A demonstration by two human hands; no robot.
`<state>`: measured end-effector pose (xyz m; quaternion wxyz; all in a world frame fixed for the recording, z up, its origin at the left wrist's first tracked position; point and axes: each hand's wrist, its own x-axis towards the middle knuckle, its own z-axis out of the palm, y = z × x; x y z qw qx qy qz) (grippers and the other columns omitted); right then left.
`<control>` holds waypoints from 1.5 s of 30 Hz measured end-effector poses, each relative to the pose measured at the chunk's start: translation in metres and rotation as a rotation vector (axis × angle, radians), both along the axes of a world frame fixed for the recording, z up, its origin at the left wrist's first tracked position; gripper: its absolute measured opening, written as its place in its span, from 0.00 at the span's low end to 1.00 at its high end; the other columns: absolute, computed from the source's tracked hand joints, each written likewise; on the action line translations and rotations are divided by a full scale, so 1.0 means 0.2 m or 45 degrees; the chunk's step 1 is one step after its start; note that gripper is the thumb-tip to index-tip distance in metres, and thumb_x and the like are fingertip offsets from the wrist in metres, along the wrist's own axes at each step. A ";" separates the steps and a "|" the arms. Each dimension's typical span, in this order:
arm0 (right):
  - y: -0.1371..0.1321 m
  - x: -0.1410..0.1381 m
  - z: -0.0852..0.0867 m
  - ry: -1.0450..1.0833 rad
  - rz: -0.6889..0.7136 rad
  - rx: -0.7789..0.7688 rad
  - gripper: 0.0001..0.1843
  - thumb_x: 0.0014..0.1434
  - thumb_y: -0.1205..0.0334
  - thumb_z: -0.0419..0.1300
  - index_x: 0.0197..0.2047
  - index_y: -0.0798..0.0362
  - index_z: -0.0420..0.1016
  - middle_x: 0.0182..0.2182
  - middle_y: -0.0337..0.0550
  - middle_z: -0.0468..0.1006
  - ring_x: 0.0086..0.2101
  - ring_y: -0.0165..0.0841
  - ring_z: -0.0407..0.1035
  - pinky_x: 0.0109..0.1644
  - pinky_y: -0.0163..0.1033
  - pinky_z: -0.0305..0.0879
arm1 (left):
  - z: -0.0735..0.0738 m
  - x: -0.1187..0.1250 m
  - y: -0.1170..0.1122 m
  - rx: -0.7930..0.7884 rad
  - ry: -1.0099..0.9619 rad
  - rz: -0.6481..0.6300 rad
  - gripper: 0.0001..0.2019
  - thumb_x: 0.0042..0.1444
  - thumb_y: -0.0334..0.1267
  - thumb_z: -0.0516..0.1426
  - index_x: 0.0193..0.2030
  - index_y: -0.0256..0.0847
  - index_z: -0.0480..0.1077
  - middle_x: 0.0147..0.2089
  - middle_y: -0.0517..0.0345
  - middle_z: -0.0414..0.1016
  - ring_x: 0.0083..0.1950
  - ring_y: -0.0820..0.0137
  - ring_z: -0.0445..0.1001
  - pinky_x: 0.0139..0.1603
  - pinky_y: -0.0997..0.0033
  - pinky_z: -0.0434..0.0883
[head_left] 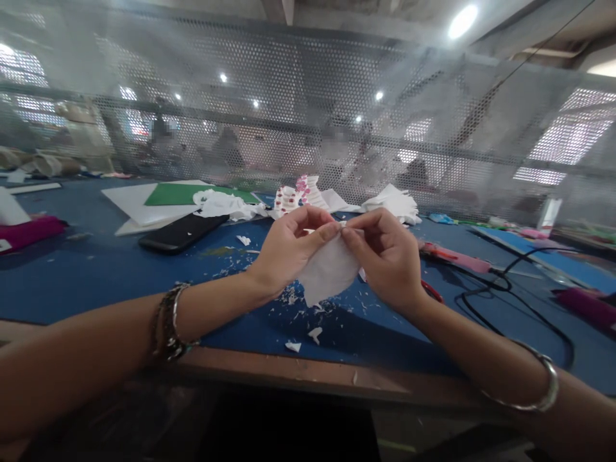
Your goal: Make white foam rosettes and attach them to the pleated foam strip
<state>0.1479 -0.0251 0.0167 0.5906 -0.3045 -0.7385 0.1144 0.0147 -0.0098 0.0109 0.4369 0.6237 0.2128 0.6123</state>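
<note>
A thin white piece of paper or fabric hangs between my two hands above the blue table. My left hand pinches its top edge between thumb and fingers. Close beside it, fingertips nearly touching, my right hand pinches the same edge. Small white scraps and shreds lie on the table below. Behind my hands stand white strips with red and pink marks, partly hidden. A heap of white pieces lies behind my right hand.
At left are a black phone, a green sheet on white sheets, and a purple item. On the right, a pink tool has a black cable. A perforated metal screen stands behind the table.
</note>
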 end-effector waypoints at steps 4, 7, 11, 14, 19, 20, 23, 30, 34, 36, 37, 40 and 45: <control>-0.02 -0.01 0.00 -0.036 -0.069 0.105 0.02 0.50 0.67 0.55 0.27 0.53 0.64 0.23 0.34 0.67 0.22 0.22 0.60 0.23 0.30 0.56 | 0.00 -0.01 0.00 0.113 0.080 0.107 0.05 0.45 0.38 0.59 0.28 0.39 0.70 0.29 0.61 0.72 0.33 0.76 0.68 0.35 0.78 0.64; -0.02 -0.01 0.00 -0.070 -0.112 0.151 0.02 0.51 0.67 0.55 0.27 0.53 0.64 0.22 0.34 0.67 0.22 0.22 0.59 0.24 0.31 0.56 | 0.00 -0.01 -0.01 0.192 0.143 0.150 0.05 0.46 0.38 0.58 0.29 0.40 0.72 0.31 0.60 0.74 0.36 0.73 0.70 0.38 0.75 0.65; -0.03 0.00 0.01 -0.073 -0.124 0.178 0.02 0.50 0.67 0.55 0.27 0.53 0.65 0.22 0.34 0.67 0.23 0.23 0.61 0.24 0.31 0.57 | 0.01 -0.02 -0.01 0.315 0.211 0.158 0.05 0.46 0.36 0.58 0.30 0.40 0.73 0.35 0.59 0.76 0.39 0.72 0.71 0.42 0.74 0.65; -0.03 0.00 0.02 -0.044 -0.147 0.149 0.02 0.49 0.67 0.56 0.26 0.54 0.67 0.23 0.34 0.70 0.23 0.23 0.63 0.25 0.30 0.59 | 0.01 -0.02 0.00 0.321 0.224 0.136 0.05 0.45 0.36 0.59 0.31 0.41 0.73 0.35 0.58 0.76 0.39 0.71 0.71 0.41 0.74 0.66; -0.03 0.01 0.03 -0.059 -0.192 0.103 0.02 0.48 0.65 0.58 0.26 0.53 0.71 0.24 0.35 0.73 0.25 0.26 0.66 0.26 0.31 0.62 | 0.00 -0.03 0.03 0.228 0.198 0.076 0.06 0.44 0.37 0.59 0.30 0.39 0.73 0.32 0.58 0.76 0.34 0.73 0.72 0.35 0.76 0.68; -0.04 0.01 0.03 -0.071 -0.188 0.104 0.03 0.49 0.66 0.57 0.27 0.53 0.72 0.25 0.36 0.74 0.26 0.26 0.67 0.27 0.31 0.63 | 0.01 -0.03 0.03 0.213 0.188 0.070 0.06 0.43 0.37 0.59 0.30 0.38 0.73 0.31 0.58 0.76 0.33 0.73 0.71 0.35 0.76 0.68; -0.04 0.01 0.04 -0.084 -0.149 0.091 0.04 0.50 0.66 0.56 0.29 0.54 0.72 0.27 0.37 0.75 0.27 0.26 0.68 0.29 0.31 0.65 | 0.02 -0.04 0.03 0.161 0.157 0.055 0.05 0.42 0.36 0.60 0.29 0.38 0.73 0.29 0.59 0.75 0.31 0.75 0.70 0.34 0.77 0.67; -0.05 0.01 0.06 -0.073 -0.158 0.077 0.04 0.47 0.66 0.59 0.24 0.54 0.67 0.20 0.34 0.70 0.22 0.23 0.64 0.22 0.28 0.60 | 0.04 -0.04 0.03 0.121 0.167 -0.095 0.03 0.43 0.34 0.59 0.26 0.38 0.72 0.29 0.59 0.74 0.32 0.76 0.69 0.35 0.77 0.66; -0.05 0.01 0.05 -0.125 -0.169 0.160 0.03 0.49 0.67 0.57 0.25 0.53 0.66 0.21 0.33 0.69 0.22 0.22 0.64 0.23 0.29 0.60 | 0.04 -0.05 0.03 0.166 0.178 -0.164 0.03 0.44 0.35 0.58 0.26 0.39 0.72 0.30 0.60 0.73 0.33 0.76 0.69 0.36 0.78 0.66; -0.04 0.01 0.04 -0.139 -0.167 0.191 0.03 0.49 0.67 0.56 0.26 0.53 0.65 0.21 0.33 0.69 0.23 0.22 0.63 0.24 0.29 0.61 | 0.04 -0.05 0.04 0.150 0.183 -0.152 0.04 0.45 0.36 0.58 0.28 0.40 0.73 0.30 0.60 0.74 0.33 0.75 0.69 0.36 0.77 0.66; -0.04 0.01 0.04 -0.144 -0.164 0.195 0.03 0.49 0.67 0.56 0.26 0.53 0.65 0.22 0.33 0.69 0.23 0.22 0.63 0.24 0.29 0.61 | 0.03 -0.05 0.04 0.138 0.177 -0.143 0.04 0.45 0.36 0.58 0.29 0.40 0.73 0.31 0.60 0.74 0.34 0.75 0.70 0.36 0.77 0.66; -0.04 0.01 0.03 -0.142 -0.136 0.178 0.02 0.49 0.68 0.56 0.27 0.53 0.65 0.22 0.33 0.69 0.24 0.22 0.64 0.25 0.29 0.61 | 0.02 -0.04 0.04 0.096 0.124 -0.150 0.06 0.44 0.36 0.59 0.32 0.41 0.73 0.33 0.60 0.75 0.35 0.75 0.70 0.37 0.78 0.66; -0.04 0.01 0.03 -0.105 -0.088 0.137 0.02 0.49 0.67 0.56 0.27 0.54 0.65 0.22 0.33 0.68 0.24 0.22 0.64 0.25 0.29 0.60 | 0.02 -0.04 0.05 0.022 0.037 -0.242 0.05 0.43 0.35 0.60 0.30 0.42 0.72 0.30 0.64 0.74 0.31 0.79 0.69 0.34 0.81 0.65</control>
